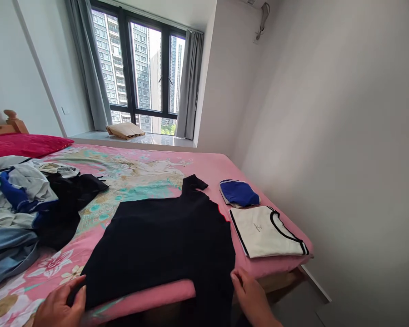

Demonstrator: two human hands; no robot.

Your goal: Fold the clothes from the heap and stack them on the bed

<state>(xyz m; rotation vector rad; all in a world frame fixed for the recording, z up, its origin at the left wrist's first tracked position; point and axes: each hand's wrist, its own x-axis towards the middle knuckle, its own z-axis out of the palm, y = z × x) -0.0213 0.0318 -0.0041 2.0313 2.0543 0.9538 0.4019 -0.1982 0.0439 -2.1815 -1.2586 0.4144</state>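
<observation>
A black short-sleeved shirt (157, 240) lies spread sideways on the bed, its red-edged neckline toward the right. One sleeve points to the far side; the near one hangs over the bed's front edge. At the hem's near left corner, my left hand (63, 304) pinches the cloth between thumb and fingers. My right hand (252, 295) has its fingertips closed on the shirt's right edge by the near sleeve. Just beyond that hand is a folded white T-shirt (262, 231) with black trim. Behind it sits a folded blue garment (239, 193).
A heap of loose clothes (30, 195) in white, blue and black covers the bed's left side. Farther back is a red pillow (27, 144). The pink flowered bed (207, 161) ends near a wall at right. A beige folded item (125, 130) rests on the windowsill.
</observation>
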